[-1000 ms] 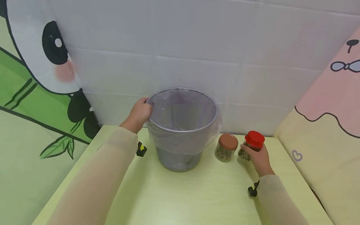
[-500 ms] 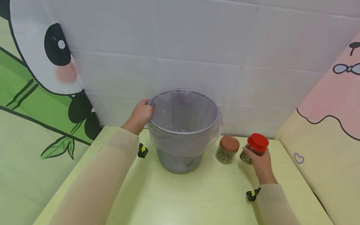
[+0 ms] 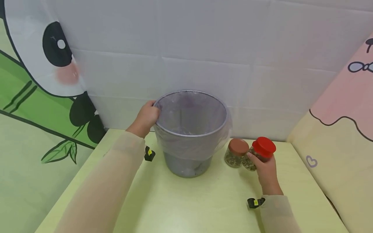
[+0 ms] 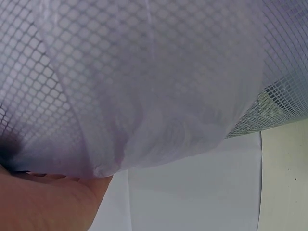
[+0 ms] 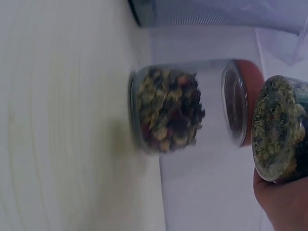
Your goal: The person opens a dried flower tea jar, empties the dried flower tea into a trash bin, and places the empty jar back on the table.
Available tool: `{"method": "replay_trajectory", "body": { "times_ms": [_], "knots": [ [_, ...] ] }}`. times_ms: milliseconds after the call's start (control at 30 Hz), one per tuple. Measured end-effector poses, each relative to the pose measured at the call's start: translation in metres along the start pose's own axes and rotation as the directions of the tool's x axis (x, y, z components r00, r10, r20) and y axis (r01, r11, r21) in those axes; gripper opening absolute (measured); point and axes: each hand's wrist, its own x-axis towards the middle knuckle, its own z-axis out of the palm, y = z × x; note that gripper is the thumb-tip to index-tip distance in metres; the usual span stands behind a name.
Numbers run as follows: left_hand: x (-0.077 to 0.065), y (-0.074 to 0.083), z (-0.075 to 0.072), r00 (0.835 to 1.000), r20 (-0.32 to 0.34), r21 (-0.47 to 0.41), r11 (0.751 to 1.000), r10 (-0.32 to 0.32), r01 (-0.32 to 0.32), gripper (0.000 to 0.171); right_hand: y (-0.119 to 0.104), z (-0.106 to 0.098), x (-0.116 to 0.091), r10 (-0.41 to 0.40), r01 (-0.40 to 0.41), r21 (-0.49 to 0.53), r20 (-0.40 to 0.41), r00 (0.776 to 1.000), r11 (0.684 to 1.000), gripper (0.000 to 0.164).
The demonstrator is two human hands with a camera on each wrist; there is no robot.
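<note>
Toward the back edge of the pale yellow counter (image 3: 180, 204): a grey, mesh-patterned bin (image 3: 186, 166), a red-lidded jar (image 3: 263, 147), a reddish-brown-lidded jar (image 3: 237, 150).

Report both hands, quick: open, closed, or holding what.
Left hand: closed, gripping the round grey mesh bin by its rim.
Right hand: closed, holding the clear round jar with the bright red lid.

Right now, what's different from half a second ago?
The red-lidded jar moved left, closer to the brown-lidded jar, carried by the right hand. Nothing new was grabbed or let go. The left hand still grips the mesh wastebasket by its rim; the wastebasket and brown-lidded jar stayed put.
</note>
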Motion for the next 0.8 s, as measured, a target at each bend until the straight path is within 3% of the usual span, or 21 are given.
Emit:
{"method": "replay_trajectory", "body": {
  "times_ms": [133,433,667,800],
  "knots": [
    [0.000,-0.001,0.000,1.000,0.000,-0.012,1.000,0.007,-0.007,0.064,-0.005,0.010,-0.008,-0.042,0.043,-0.004,0.041,0.998,0.999,0.055],
    [-0.003,-0.003,0.000,1.000,-0.005,-0.024,1.000,-0.006,0.006,0.061,-0.005,0.032,-0.025,-0.076,0.088,-0.069,0.154,0.985,0.994,0.064],
    [-0.005,-0.003,0.001,1.000,-0.006,-0.014,1.000,-0.013,0.013,0.058,-0.010,0.047,-0.041,-0.096,0.105,-0.021,0.262,0.960,0.994,0.061],
    [-0.005,-0.001,0.001,1.000,-0.003,-0.013,1.000,-0.011,0.011,0.060,-0.019,0.057,-0.049,-0.150,0.160,-0.011,0.294,0.944,0.987,0.060]
  ]
}}
